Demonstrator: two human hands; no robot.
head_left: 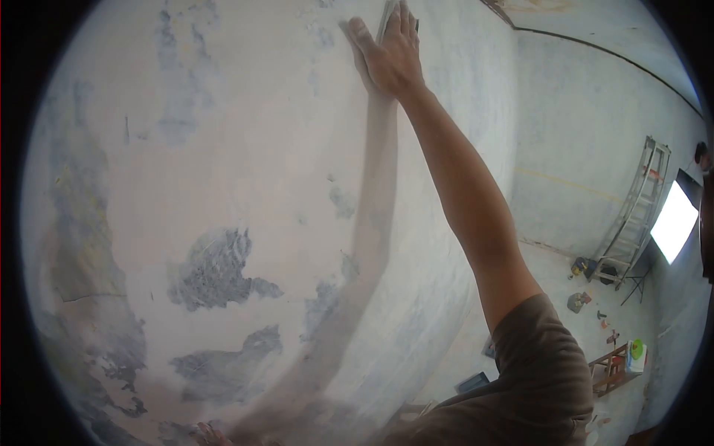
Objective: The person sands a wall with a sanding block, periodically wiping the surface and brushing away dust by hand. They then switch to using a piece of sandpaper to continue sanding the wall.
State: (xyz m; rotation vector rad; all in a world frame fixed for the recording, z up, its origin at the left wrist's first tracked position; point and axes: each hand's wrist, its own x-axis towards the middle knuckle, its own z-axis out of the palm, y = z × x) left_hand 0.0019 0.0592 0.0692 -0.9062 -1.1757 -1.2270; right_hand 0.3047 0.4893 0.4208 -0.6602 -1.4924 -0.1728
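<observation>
High on the wall, my right hand [393,56] presses a flat grey sanding block [387,21] against the surface. Its fingers lie over the block and the thumb sticks out to the left; most of the block is hidden beneath them. The wall [245,178] is pale and patchy, with dark grey rough areas lower down and bluish smears near the top. At the bottom edge only some fingers of my left hand [211,434] show, apart and near the wall; the rest is out of view.
A folding ladder [632,215] leans by the far right wall beside a bright lamp panel [675,221]. A wooden bench [611,374] carries a white container [637,360] with something green. Bags and small tools lie on the floor [554,271]. A dark tray [473,383] sits near my shoulder.
</observation>
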